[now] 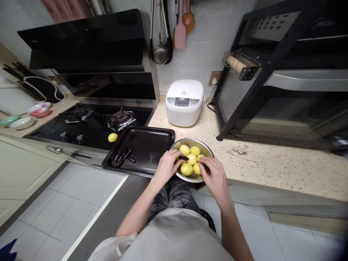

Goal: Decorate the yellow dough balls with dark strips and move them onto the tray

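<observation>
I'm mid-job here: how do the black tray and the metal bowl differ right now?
The black tray is rectangular and shallow; the metal bowl is round and deeper. The tray has small dark pieces on its left side, while the bowl holds several yellow fruits. Neither hand grips the tray; the left hand and right hand are both at the bowl. Both are open-topped, side by side.

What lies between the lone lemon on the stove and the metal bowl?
In the head view, a black tray, with small dark items in it, lies between the lone lemon and metal bowl.
</observation>
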Available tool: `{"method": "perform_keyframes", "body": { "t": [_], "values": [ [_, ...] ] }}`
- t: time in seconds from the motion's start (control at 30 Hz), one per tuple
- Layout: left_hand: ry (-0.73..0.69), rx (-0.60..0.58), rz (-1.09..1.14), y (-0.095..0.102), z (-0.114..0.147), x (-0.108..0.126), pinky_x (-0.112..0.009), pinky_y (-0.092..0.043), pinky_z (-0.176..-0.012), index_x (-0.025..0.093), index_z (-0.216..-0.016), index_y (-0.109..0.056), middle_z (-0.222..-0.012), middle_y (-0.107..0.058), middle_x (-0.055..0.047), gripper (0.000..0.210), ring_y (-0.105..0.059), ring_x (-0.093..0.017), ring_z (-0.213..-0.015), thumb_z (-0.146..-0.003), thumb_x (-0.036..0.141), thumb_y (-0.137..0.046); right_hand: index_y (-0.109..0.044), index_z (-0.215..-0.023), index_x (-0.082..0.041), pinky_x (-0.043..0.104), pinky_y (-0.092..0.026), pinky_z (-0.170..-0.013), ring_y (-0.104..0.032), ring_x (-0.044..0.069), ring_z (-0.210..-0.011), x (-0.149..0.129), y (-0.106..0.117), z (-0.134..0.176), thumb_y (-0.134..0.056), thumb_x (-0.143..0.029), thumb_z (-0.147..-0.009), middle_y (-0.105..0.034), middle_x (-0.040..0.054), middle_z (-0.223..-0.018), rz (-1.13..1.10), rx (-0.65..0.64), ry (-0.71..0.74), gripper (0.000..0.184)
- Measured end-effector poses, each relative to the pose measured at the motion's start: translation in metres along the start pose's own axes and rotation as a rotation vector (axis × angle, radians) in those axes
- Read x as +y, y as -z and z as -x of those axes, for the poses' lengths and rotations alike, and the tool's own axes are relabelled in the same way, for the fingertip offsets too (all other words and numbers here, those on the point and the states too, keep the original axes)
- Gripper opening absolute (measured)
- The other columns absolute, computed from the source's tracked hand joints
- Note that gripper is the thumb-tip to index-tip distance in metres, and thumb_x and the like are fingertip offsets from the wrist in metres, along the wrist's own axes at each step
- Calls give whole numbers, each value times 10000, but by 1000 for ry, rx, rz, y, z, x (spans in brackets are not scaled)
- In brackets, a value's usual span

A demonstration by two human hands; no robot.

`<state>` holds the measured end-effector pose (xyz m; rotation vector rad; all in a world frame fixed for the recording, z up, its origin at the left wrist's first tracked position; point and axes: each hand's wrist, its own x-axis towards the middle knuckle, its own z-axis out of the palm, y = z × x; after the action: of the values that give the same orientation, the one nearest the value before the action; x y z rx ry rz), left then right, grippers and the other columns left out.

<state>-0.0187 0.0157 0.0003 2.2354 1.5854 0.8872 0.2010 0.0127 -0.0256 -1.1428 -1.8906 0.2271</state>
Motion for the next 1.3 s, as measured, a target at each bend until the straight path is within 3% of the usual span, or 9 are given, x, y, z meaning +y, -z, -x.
{"method": "perform_keyframes", "body": {
  "t": [0.1,0.37,0.67,0.83,1.1,1.3],
  "values": [
    [49,68,-16,-1,-1,2,-383,-524,-913,214,-1072,-699,-1081,-738,-72,136,-685,-246,-1023,-945,163,-693,-714,-1006,-248,481,-517,-940,-700,285,-1029,0,1,0,-557,-285,-1018,-787,77,-1082,2,-4,-1,162],
    [57,-5,-88,-4,-4,3,-422,-500,-940,216,-1105,-687,-1168,-738,-88,172,-678,-269,-1076,-937,184,-710,-717,-1010,-248,487,-518,-954,-697,285,-1042,-1,2,-1,-548,-289,-1019,-784,79,-1089,5,-19,-12,173],
    [39,50,-9,7,5,-4,-431,-510,-1034,236,-1220,-668,-1217,-711,-83,249,-647,-259,-1165,-974,195,-652,-718,-1006,-253,477,-515,-924,-699,286,-1019,8,-2,0,-575,-317,-1014,-786,74,-1062,0,25,29,158],
    [29,-30,-36,7,0,-8,-441,-471,-1044,231,-1157,-704,-1186,-738,-71,194,-653,-258,-1173,-980,182,-640,-716,-1011,-252,482,-525,-927,-690,288,-1019,7,-4,-1,-575,-317,-1014,-782,79,-1059,-12,22,36,155],
    [23,-33,-159,-2,-13,-8,-426,-433,-1004,198,-1092,-697,-1162,-725,-85,260,-661,-253,-1096,-957,39,-541,-710,-1010,-242,467,-518,-917,-701,281,-1016,3,1,-1,-577,-279,-1013,-789,73,-1065,14,10,27,137],
    [30,-42,-197,3,-17,-3,-424,-426,-968,199,-960,-676,-1039,-741,-70,250,-663,-243,-1001,-966,27,-494,-710,-1019,-244,471,-510,-935,-692,283,-1030,3,0,0,-576,-280,-1014,-786,76,-1085,4,-1,13,139]
  ]
}}
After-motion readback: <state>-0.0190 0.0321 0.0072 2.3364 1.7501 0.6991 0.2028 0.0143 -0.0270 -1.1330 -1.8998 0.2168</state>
